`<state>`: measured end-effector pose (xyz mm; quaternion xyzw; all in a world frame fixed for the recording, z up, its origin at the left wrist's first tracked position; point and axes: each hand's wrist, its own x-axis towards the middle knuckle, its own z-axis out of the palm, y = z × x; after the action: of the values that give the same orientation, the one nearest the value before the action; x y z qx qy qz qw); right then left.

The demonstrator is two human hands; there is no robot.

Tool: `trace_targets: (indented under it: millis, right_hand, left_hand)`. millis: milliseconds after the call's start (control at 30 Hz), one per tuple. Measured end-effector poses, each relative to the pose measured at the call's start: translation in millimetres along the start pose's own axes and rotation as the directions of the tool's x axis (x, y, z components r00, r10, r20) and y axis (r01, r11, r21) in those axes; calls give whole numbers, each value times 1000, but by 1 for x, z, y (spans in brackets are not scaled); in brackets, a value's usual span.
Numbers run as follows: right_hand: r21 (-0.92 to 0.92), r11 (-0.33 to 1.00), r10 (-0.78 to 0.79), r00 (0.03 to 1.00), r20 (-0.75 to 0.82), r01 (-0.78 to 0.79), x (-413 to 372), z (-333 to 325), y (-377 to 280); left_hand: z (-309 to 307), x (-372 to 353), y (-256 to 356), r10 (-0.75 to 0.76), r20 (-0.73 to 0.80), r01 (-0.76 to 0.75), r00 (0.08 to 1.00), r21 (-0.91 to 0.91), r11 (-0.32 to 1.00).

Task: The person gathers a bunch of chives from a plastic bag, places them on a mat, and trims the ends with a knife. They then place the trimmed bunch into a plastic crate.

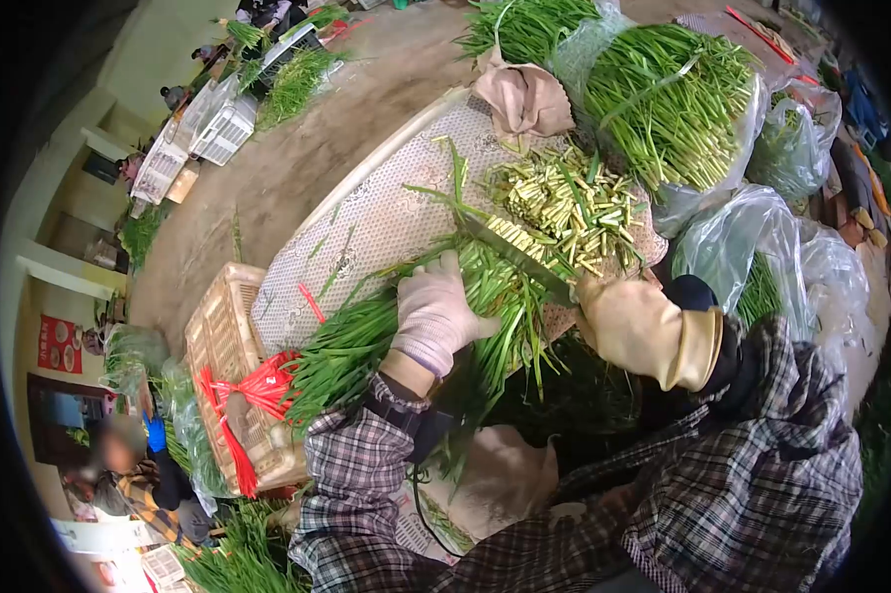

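The greens (pixel 361 346), a thick bundle of long thin stems, lie along the near edge of the board (pixel 366 212), with their leafy ends past its left edge and their cut ends toward the middle. The left hand (pixel 435 314), in a pale knit glove, lies palm down on top of the bundle near the board's near edge. Its fingers are spread over the stems and its thumb sticks out to the right, so it presses on the bundle rather than grips it.

The right hand (pixel 631 324), in a tan rubber glove, is at the board's right edge, closed around the handle of the knife (pixel 519 257). The blade runs slantwise across the stems just beyond the left hand's fingertips. The 2 hands are near each other but apart.

Beyond the blade, toward the far right corner, a heap of short cut pieces (pixel 564 203) covers the board. A few loose stems lie scattered across the middle.

Red ties (pixel 257 387) hang where the leafy ends meet a pale crate (pixel 220 336), which stands just beside the board's left edge. Past the far right corner, bags (pixel 675 99) hold more greens. A seated person (pixel 134 474) is low on the left, well apart.
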<state>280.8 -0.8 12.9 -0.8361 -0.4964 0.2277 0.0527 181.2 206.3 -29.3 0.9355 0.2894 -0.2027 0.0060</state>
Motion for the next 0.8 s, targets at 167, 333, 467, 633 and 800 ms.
trace_targets:
  millis: [167, 333, 467, 633, 800]
  right_hand:
    - [-142, 977, -156, 986, 57, 162, 114, 33, -5]
    - [-123, 974, -175, 977, 122, 190, 92, 0, -9]
    - [5, 992, -126, 985, 118, 127, 24, -2, 23]
    - [74, 997, -18, 994, 109, 10, 89, 42, 1]
    - [-374, 889, -217, 961, 169, 266, 109, 41, -3]
  left_hand:
    - [7, 10, -1, -23, -29, 24, 999, 15, 1000]
    - [4, 9, -12, 13, -64, -18, 998, -71, 997]
    - [5, 8, -10, 8, -53, -12, 999, -80, 997]
    - [12, 8, -6, 34, -87, -38, 996, -42, 998]
    - [1, 2, -4, -21, -20, 20, 1000, -85, 996]
